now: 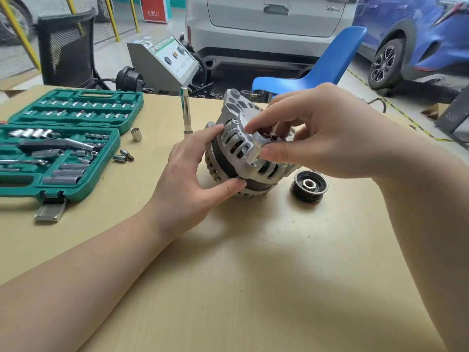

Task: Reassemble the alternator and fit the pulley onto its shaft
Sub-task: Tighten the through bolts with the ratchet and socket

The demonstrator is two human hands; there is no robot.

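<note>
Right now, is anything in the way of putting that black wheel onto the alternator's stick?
Yes. The right hand pinches a small silver sleeve over the shaft end of the alternator, covering it. The pulley lies apart on the table, untouched.

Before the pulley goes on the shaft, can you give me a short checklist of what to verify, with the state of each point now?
1. Alternator held steady: ok, the left hand grips its side on the table.
2. Shaft end free: not ok, the right hand pinches a small metal sleeve on it.
3. Sleeve fully seated: cannot tell, fingers cover it.
4. Pulley within reach: ok, it lies flat on the table beside the alternator.
5. A hand free to take the pulley: not ok, both hold something.
6. Tools near: ok, the open socket set lies to the left.
</note>
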